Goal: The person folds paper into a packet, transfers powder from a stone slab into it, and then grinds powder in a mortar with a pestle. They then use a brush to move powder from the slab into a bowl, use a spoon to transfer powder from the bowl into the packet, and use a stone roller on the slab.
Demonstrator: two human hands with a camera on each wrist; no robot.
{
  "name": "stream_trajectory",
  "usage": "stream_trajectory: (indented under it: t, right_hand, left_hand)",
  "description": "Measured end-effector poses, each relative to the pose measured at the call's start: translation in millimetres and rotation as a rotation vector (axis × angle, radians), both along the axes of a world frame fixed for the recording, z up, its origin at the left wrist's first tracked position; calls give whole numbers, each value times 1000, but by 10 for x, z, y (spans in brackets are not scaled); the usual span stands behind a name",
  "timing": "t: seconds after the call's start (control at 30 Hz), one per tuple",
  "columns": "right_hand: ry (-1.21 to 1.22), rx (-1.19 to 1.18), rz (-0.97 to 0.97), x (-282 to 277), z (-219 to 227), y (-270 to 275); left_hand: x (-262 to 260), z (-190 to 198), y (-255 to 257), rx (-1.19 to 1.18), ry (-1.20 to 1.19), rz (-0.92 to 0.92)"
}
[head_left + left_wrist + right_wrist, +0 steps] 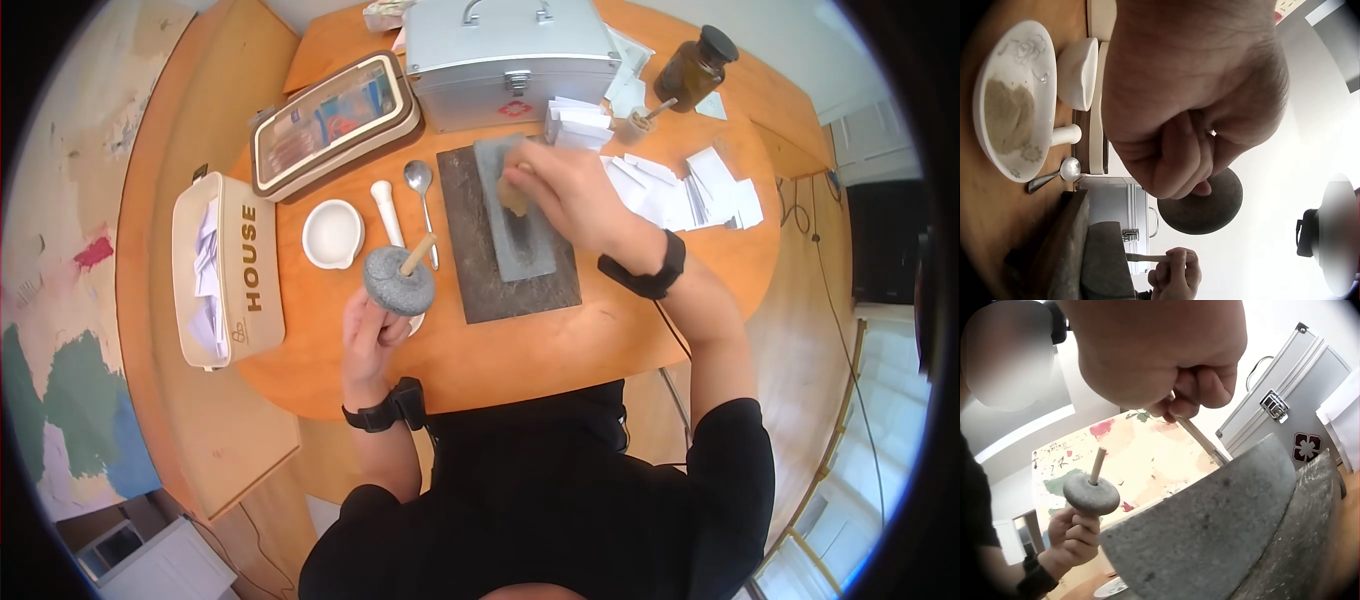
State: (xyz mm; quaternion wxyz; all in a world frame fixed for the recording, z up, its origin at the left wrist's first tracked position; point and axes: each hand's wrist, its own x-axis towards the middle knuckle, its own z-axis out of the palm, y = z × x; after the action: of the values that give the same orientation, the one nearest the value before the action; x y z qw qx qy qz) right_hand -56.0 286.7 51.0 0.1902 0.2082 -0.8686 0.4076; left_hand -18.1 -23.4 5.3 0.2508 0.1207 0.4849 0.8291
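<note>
My left hand grips a round grey stone grinding wheel by its wooden axle, raised left of the trough. The axle's free end points upward. My right hand pinches a brush by its wooden handle over the long grey stone grinding trough. The brush's lower end is hidden behind the trough wall in the right wrist view. The trough sits on a dark stone slab. Below my left hand, a white dish holds tan powder; in the head view the hand mostly covers it.
A white mortar, pestle and spoon lie left of the slab. Behind stand a silver case and a lidded box. A HOUSE bin stands left; papers, a small jar and brown bottle are right.
</note>
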Motion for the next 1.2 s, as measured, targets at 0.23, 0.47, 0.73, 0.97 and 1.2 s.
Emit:
stream_trajectory:
  t: [0.23,0.47,0.73,0.97,1.2]
  right_hand:
    - [8,1,-89,22,37,-39]
    - [-74,-76,-156,63,129,-75]
    - [-60,39,-41,98,69,-52]
    - [11,43,-27,114,-15,-63]
    - [-33,-29,-62,104,-27,-54]
  left_hand:
    - [30,-108,-70,9,11,5]
    - [49,-166,-157,45,10,-10]
    - [26,-229,-240,54,19,-31]
    - [-10,-186,-201,57,33,-30]
    - [51,-187,-199,26,7,-4]
